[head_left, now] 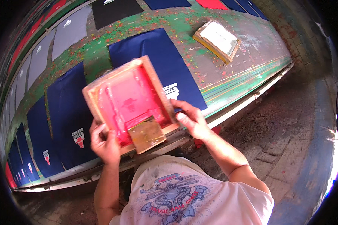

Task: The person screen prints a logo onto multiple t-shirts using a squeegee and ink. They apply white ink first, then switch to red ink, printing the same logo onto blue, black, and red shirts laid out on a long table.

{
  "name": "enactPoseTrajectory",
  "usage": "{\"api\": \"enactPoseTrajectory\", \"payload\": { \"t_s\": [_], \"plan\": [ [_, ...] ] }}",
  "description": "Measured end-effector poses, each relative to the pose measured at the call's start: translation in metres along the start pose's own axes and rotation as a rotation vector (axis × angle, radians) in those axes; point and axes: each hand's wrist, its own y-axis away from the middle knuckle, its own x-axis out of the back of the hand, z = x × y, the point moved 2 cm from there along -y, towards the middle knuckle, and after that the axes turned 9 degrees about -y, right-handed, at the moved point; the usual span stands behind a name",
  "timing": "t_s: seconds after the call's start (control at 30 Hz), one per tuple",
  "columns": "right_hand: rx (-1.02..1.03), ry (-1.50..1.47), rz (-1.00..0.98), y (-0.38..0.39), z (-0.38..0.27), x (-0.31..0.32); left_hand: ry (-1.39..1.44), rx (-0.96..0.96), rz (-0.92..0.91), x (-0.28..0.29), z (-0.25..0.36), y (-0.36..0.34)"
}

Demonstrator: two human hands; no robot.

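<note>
The left hand (106,144) and the right hand (191,120) hold with closed fingers the wooden-framed printing screen wet with red ink (129,99), a flat wooden squeegee (147,134) resting inside; it hangs tilted above the navy cloth panels (159,62) on the long paint-spattered counter (221,71); I think it should stay level, so ink does not drip.

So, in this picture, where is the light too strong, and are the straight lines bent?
Head view: glare burns out at the right rim; the long table edge bows from fisheye distortion; corners are black; the red printing frame between both hands stays sharp.
</note>
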Motion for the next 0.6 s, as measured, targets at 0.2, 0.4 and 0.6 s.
{"api": "enactPoseTrajectory", "payload": {
  "t_s": [0.2, 0.4, 0.6],
  "plan": [
    [-0.098, -0.093, 0.120, 0.028, 0.015, 0.105, -0.111, -0.050, -0.060, -0.125, 0.006, 0.045],
    [-0.154, -0.032, 0.119, 0.036, 0.025, 0.143, -0.089, -0.009, -0.081, -0.159, 0.000, 0.064],
    [-0.182, 0.000, 0.052, 0.035, 0.024, 0.150, 0.006, 0.053, -0.085, -0.157, -0.011, 0.066]
  ]
}}
